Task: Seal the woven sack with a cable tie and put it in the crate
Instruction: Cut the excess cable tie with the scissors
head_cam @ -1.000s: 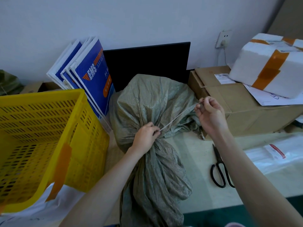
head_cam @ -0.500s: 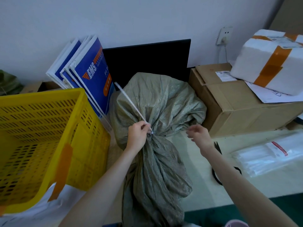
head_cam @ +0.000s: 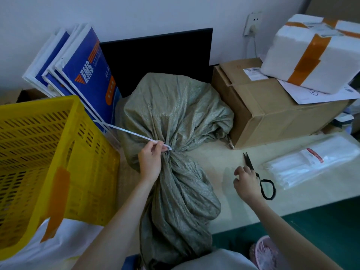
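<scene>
The grey-green woven sack (head_cam: 175,114) lies on the table, its neck cinched in the middle. A white cable tie (head_cam: 126,131) circles the neck, and its long free tail points left toward the yellow crate (head_cam: 39,152). My left hand (head_cam: 151,160) pinches the tie right at the neck. My right hand (head_cam: 246,182) hovers with fingers spread just over the black scissors (head_cam: 259,177) on the table, touching or nearly touching the blades; it holds nothing.
A cardboard box (head_cam: 272,106) with a taped white foam box (head_cam: 315,53) on top stands at the right. A clear packet of cable ties (head_cam: 311,164) lies right of the scissors. Blue-and-white mailers (head_cam: 85,75) and a black board (head_cam: 155,55) lean on the wall.
My right hand let go of the tie's tail and dropped down right to the scissors. The tail swung from the right over to the left, held by my left hand.
</scene>
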The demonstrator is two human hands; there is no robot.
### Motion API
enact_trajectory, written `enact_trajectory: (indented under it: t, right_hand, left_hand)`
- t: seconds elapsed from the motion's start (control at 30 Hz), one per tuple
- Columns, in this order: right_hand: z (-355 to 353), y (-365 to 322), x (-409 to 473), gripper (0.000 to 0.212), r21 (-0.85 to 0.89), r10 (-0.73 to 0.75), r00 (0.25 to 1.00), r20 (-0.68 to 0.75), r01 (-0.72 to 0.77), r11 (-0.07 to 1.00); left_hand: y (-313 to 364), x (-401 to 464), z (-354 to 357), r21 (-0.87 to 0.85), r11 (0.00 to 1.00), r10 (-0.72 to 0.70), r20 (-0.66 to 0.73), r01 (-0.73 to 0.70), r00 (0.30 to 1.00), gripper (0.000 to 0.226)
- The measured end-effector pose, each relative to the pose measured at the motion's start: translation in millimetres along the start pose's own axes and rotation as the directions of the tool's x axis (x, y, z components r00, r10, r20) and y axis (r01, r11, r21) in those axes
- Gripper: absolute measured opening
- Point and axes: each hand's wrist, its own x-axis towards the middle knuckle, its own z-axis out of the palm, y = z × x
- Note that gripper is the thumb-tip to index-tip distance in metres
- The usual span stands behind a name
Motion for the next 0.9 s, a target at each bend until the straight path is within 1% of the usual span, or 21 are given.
enact_trajectory:
  t: [0.07,0.17,0.27,0.37,0.53,0.6,0.73,0.8,0.83,0.9]
  right_hand:
    - [5.6,9.4,-5.9,0.025,-0.053,0.055,0.998,-0.043,-0.057,0.997]
    - [12.7,19.9,-14.3,0.024,-0.076,0.137,0.988,-0.077,-0.143,0.987]
    - [16.0,24.8,-20.8,0.036,-0.063,0.192,0.98,-0.062,-0.195,0.979]
    - [19.9,27.4,-23.2,0.043,-0.116,0.227,0.971,-0.078,-0.235,0.965]
    - [20.7,19.6,-20.7,0.032,-0.078,0.344,0.93,-0.134,-0.355,0.931]
    - [19.2,19.2,-18.0,0.031,-0.054,0.381,0.913,-0.148,-0.392,0.918]
    - [16.1,18.9,-17.6,0.031,-0.038,0.407,0.909,-0.095,-0.412,0.911]
    - [18.6,17.7,-18.5,0.029,0.002,0.403,0.911,-0.093,-0.404,0.915]
    - [21.8,17.1,-18.2,0.029,0.051,0.407,0.908,-0.102,-0.404,0.913]
    - [24.9,15.6,-18.1,0.026,0.228,0.442,0.889,-0.118,-0.409,0.884]
  left_hand:
    - [-1.5,-0.2,1.8,0.0,1.0,-0.004,0.002,0.004,1.0,0.019]
    - [-3.1,-0.4,3.1,0.009,1.0,0.002,-0.008,-0.002,1.0,0.018]
    - [-4.7,0.6,5.0,0.018,1.0,-0.006,-0.022,0.007,1.0,0.019]
    - [-5.9,1.1,6.2,0.036,0.999,-0.009,-0.022,0.01,1.0,0.019]
    - [-6.3,0.7,7.4,0.049,0.999,-0.012,-0.025,0.013,1.0,0.02]
    - [-6.7,0.6,7.8,0.045,0.999,-0.014,-0.028,0.015,1.0,0.02]
    - [-7.0,0.5,9.6,0.037,0.999,-0.013,-0.044,0.015,0.999,0.019]
    - [-7.4,0.1,11.5,0.034,0.999,-0.015,-0.056,0.017,0.998,0.019]
    - [-7.5,-0.2,12.2,0.031,0.999,-0.017,-0.06,0.019,0.998,0.018]
    - [-7.9,-0.6,13.0,0.025,0.999,-0.021,-0.064,0.023,0.998,0.018]
